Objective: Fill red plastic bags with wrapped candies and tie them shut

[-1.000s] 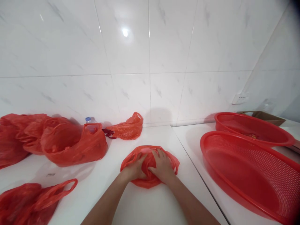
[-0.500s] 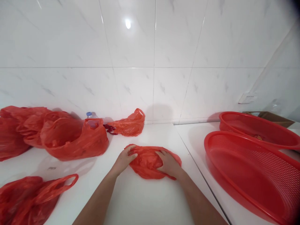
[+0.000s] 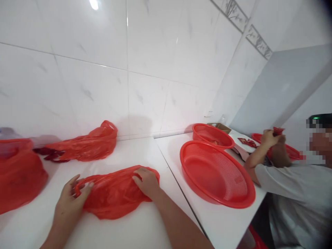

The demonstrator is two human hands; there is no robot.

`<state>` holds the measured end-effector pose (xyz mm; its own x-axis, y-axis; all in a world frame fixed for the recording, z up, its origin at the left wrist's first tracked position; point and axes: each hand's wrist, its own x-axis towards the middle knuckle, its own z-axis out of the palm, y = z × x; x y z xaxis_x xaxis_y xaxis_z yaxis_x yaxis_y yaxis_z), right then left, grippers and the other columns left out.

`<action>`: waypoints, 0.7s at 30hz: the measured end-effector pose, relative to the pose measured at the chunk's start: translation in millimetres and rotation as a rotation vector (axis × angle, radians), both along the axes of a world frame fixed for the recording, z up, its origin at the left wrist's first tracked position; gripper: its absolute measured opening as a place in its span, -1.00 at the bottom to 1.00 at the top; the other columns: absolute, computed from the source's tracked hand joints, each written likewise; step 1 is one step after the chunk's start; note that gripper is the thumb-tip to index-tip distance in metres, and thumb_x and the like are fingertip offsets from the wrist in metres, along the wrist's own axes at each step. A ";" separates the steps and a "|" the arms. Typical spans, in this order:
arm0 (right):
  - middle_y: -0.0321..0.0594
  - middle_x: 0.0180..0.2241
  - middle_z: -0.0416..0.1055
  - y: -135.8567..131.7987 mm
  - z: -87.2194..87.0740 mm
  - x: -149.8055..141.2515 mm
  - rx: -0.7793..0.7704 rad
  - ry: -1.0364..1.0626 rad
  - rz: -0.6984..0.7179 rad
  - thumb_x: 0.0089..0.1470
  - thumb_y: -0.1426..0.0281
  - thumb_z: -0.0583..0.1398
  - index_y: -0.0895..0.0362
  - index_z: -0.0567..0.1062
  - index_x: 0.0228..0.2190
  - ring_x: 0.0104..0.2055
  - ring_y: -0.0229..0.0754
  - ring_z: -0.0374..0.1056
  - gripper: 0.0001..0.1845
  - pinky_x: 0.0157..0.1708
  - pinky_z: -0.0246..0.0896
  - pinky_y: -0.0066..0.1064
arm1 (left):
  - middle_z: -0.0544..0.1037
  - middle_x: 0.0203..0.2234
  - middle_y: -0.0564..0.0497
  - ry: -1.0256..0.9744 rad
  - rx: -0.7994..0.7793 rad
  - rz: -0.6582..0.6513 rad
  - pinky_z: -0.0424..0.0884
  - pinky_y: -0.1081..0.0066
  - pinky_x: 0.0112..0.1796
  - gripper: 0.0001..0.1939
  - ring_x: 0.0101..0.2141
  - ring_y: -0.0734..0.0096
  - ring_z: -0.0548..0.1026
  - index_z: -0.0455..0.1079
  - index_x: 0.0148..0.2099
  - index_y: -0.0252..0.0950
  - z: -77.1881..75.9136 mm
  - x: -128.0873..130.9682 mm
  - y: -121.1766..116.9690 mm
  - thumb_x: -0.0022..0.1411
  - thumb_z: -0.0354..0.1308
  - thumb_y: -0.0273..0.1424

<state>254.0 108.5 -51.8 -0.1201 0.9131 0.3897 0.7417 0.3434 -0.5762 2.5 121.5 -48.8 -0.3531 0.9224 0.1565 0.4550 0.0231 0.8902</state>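
Work bag: The red bag (image 3: 114, 197) lay crumpled on the table (image 3: 140, 233), its right end near the table's right edge.
Left hand: I had my left hand (image 3: 69, 204) at the bag's left end, thumb and fingers curved about a plastic loop; I could not tell whether the grip was closed.
Right hand: I rested my right hand (image 3: 148, 183) over the bag's right end; whether it pinched the plastic, I could not tell.
Back edge: A second bag (image 3: 95, 147) lay near the table's back edge.
Right-hand table: Beyond the right edge, another table (image 3: 218, 224) carried a front basket (image 3: 204, 173) and a rear basket (image 3: 203, 132).
Co-worker: At its right edge, a person (image 3: 298, 200) held up a red packet (image 3: 278, 130).
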 end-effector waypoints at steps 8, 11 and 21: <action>-0.34 -0.27 0.46 -5.2 -2.2 -3.5 0.102 0.016 -0.049 0.15 0.41 0.03 0.02 0.48 -0.31 -0.20 -0.29 0.34 -0.78 -0.15 0.23 -0.47 | 0.53 -0.52 0.23 0.101 -0.164 -0.039 0.38 0.29 -0.27 -0.70 -0.33 0.20 0.50 0.36 -0.27 -0.05 0.1 -6.2 -0.4 0.08 0.01 -0.01; -0.33 -0.30 0.45 -8.9 -1.1 -3.2 0.133 0.029 -0.070 0.14 0.42 0.01 0.02 0.47 -0.30 -0.22 -0.27 0.34 -0.76 -0.19 0.24 -0.46 | 0.52 -0.58 0.30 0.105 -0.177 -0.036 0.37 0.32 -0.33 -0.74 -0.35 0.22 0.51 0.34 -0.30 0.00 -0.8 -6.8 0.0 0.10 -0.01 0.00; -0.10 0.06 0.19 -34.9 1.7 54.2 0.138 0.356 -0.409 0.07 0.39 0.02 0.07 0.28 0.02 -0.15 -0.21 0.32 -0.57 -0.24 0.32 -0.39 | 0.55 -0.60 0.30 0.131 -0.151 -0.056 0.42 0.35 -0.38 -0.71 -0.40 0.23 0.55 0.38 -0.32 -0.03 7.3 -4.7 -2.7 0.09 -0.02 0.00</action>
